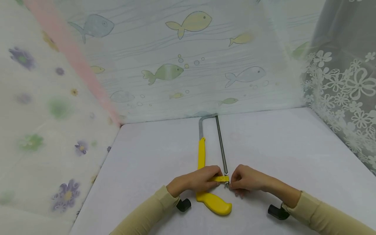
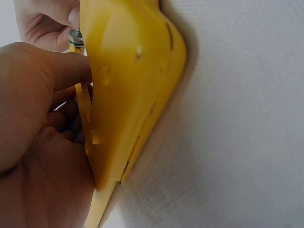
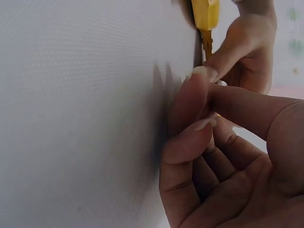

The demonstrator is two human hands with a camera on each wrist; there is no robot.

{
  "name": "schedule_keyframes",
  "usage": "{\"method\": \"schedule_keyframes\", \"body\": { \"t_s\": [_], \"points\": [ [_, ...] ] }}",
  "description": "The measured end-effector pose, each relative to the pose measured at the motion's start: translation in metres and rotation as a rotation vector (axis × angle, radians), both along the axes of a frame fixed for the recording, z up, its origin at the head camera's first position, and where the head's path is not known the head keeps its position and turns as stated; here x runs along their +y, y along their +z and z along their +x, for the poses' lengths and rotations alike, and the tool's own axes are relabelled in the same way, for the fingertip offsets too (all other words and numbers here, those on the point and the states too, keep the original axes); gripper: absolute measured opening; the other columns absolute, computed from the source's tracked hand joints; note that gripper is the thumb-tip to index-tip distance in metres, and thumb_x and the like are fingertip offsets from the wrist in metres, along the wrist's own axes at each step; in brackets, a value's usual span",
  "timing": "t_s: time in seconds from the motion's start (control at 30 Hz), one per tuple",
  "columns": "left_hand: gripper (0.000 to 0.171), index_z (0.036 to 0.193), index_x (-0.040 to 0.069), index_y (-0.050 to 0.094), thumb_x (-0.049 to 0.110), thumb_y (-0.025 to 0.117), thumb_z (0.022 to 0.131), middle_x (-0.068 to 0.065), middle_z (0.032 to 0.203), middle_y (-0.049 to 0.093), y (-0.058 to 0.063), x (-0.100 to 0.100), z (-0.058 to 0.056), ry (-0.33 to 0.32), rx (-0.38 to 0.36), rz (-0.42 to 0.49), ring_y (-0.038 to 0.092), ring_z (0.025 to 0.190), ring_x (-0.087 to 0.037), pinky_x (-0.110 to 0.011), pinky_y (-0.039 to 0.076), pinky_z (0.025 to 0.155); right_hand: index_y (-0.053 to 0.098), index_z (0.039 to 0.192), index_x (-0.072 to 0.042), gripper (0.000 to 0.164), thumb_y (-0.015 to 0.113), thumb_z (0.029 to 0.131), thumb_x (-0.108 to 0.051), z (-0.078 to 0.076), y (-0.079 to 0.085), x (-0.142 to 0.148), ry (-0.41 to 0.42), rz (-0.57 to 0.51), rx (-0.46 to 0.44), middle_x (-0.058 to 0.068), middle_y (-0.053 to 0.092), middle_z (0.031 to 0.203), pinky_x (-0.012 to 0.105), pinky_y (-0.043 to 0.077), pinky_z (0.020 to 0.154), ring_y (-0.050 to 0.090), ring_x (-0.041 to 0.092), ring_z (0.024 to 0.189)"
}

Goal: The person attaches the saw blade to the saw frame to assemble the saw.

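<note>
A hacksaw [image 1: 201,151] with a yellow and grey frame lies on the white table, its yellow handle [image 1: 215,204] toward me. Its dark blade [image 1: 221,147] runs along the right side, up to a yellow bracket [image 1: 221,179]. My left hand [image 1: 201,178] lies across the frame and grips that bracket between thumb and fingers. At the bracket's end sits a small metal wing nut [image 1: 226,185], which the thumb and index finger of my right hand [image 1: 249,179] pinch. Those fingers mostly cover the nut in the right wrist view, where the yellow handle [image 3: 206,14] shows beyond them.
The white tabletop [image 1: 147,153] spreads around the saw. A fish-patterned curtain [image 1: 202,49] hangs behind it, with a flowered sheet [image 1: 58,130] at left and a lace curtain [image 1: 346,81] at right. Black wrist mounts [image 1: 277,212] hang below both wrists.
</note>
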State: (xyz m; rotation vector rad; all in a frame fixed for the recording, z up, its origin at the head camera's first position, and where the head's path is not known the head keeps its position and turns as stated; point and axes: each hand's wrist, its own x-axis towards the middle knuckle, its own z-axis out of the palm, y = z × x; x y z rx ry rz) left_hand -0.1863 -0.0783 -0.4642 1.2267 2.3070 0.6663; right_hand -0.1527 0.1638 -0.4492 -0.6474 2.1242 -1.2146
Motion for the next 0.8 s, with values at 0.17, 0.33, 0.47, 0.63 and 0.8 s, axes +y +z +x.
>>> {"method": "schedule_keyframes", "body": {
  "t_s": [0.17, 0.33, 0.47, 0.63, 0.8],
  "points": [
    [0.012, 0.116, 0.011, 0.058, 0.014, 0.060, 0.104, 0.007, 0.105, 0.059, 0.0003, -0.0005, 0.0006, 0.003, 0.003, 0.008, 0.052, 0.092, -0.005, -0.015, 0.045, 0.086, 0.072, 0.078, -0.001, 0.018, 0.070, 0.095, -0.009, 0.0011, 0.0000, -0.0062, -0.007, -0.015, -0.055, 0.009, 0.067, 0.066, 0.020, 0.043, 0.048, 0.057, 0.013, 0.052],
    [0.013, 0.116, 0.011, 0.058, 0.014, 0.060, 0.104, 0.007, 0.106, 0.058, -0.0008, -0.0011, 0.0006, 0.002, 0.000, 0.008, 0.052, 0.093, -0.004, -0.015, 0.045, 0.087, 0.072, 0.076, 0.001, 0.024, 0.074, 0.093, -0.015, 0.0016, -0.0001, -0.0079, -0.017, -0.012, -0.089, 0.011, 0.067, 0.065, 0.021, 0.041, 0.047, 0.057, 0.013, 0.050],
    [0.013, 0.117, 0.011, 0.058, 0.013, 0.059, 0.104, 0.006, 0.108, 0.059, -0.0013, -0.0013, 0.0001, -0.003, 0.006, 0.010, 0.052, 0.093, -0.004, -0.015, 0.045, 0.088, 0.072, 0.073, 0.001, 0.036, 0.071, 0.096, -0.027, 0.0018, 0.0010, -0.0087, -0.035, 0.001, -0.096, 0.011, 0.067, 0.064, 0.023, 0.040, 0.047, 0.056, 0.013, 0.049],
    [0.013, 0.117, 0.011, 0.058, 0.013, 0.059, 0.105, 0.007, 0.108, 0.059, -0.0011, -0.0013, 0.0000, -0.004, 0.006, 0.010, 0.052, 0.094, -0.004, -0.015, 0.045, 0.088, 0.073, 0.075, -0.001, 0.036, 0.069, 0.098, -0.028, 0.0020, 0.0033, -0.0072, -0.054, 0.019, -0.106, 0.012, 0.068, 0.064, 0.022, 0.040, 0.047, 0.056, 0.013, 0.049],
    [0.015, 0.119, 0.011, 0.058, 0.014, 0.060, 0.104, 0.007, 0.109, 0.059, -0.0014, -0.0009, 0.0001, 0.006, -0.003, 0.001, 0.053, 0.094, -0.003, -0.016, 0.045, 0.088, 0.074, 0.080, -0.002, 0.026, 0.069, 0.097, -0.021, 0.0012, 0.0027, 0.0005, -0.049, 0.017, -0.084, 0.010, 0.068, 0.066, 0.023, 0.040, 0.048, 0.054, 0.013, 0.052]
  ]
}}
